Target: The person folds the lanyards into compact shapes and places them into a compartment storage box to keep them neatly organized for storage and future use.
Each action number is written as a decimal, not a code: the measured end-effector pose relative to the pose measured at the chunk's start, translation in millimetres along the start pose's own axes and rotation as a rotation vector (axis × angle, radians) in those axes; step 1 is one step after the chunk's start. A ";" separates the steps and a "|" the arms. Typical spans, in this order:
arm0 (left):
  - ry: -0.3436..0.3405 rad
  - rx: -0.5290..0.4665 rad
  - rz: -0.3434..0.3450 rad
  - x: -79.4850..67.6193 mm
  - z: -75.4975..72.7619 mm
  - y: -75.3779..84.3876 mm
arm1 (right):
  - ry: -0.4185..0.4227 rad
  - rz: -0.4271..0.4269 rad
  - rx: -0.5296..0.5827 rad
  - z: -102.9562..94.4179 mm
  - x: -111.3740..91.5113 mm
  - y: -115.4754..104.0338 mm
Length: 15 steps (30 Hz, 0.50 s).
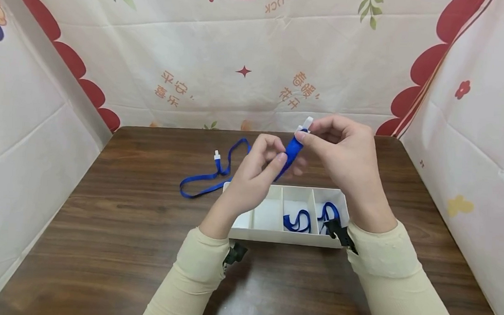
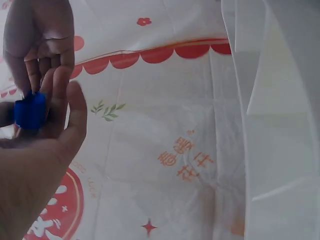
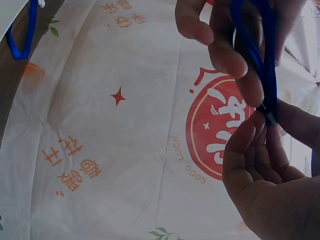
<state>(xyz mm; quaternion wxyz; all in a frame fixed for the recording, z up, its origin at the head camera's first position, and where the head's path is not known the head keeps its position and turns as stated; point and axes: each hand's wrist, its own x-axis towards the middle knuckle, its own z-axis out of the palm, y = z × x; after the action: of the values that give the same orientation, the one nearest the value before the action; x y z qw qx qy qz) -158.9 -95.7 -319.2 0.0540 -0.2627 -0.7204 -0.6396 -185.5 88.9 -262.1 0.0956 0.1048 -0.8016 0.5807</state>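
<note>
Two hands grip one blue strap (image 1: 293, 150) in the air above the tray (image 1: 288, 237). The left hand (image 1: 255, 177) pinches its lower part between thumb and fingers; the right hand (image 1: 344, 149) pinches the top, just beside the white clip (image 1: 308, 123). Fingers cover part of the clip, so whether it is fastened cannot be told. The strap's lower end slips out of sight behind the left hand. From the left wrist it shows only as a short, dim blue block; from the right wrist its loop runs up out of the picture.

The left hand and wrist hide much of the tray's left end, and a black mount (image 1: 340, 234) on the right sleeve (image 1: 385, 254) overlaps the strap (image 1: 331, 207) in the rightmost compartment. Another strap (image 1: 288, 224) lies coiled one compartment to the left. On the table (image 1: 134, 208), left of the tray, a loose strap (image 1: 202, 177) passes partly behind the left hand.

The table's far edge runs along the back cloth (image 1: 207, 42); its near edge is cut off. Both hands are well apart from the side cloths, and wood stretches widely left of the tray.
</note>
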 end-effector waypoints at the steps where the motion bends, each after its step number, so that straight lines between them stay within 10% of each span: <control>1: 0.026 -0.018 -0.001 -1.0 -0.1 -0.7 | 0.000 0.011 -0.003 -0.4 -0.1 0.0; 15: 0.352 0.548 0.200 -6.2 28.2 -4.9 | 0.058 -0.002 0.045 3.1 -2.3 2.8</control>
<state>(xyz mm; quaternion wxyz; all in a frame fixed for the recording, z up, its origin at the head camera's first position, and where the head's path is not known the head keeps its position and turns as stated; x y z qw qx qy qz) -148.5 -71.1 -331.1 0.3085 -0.1937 -0.8157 -0.4493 -184.2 86.9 -266.3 0.1171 0.0907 -0.7850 0.6015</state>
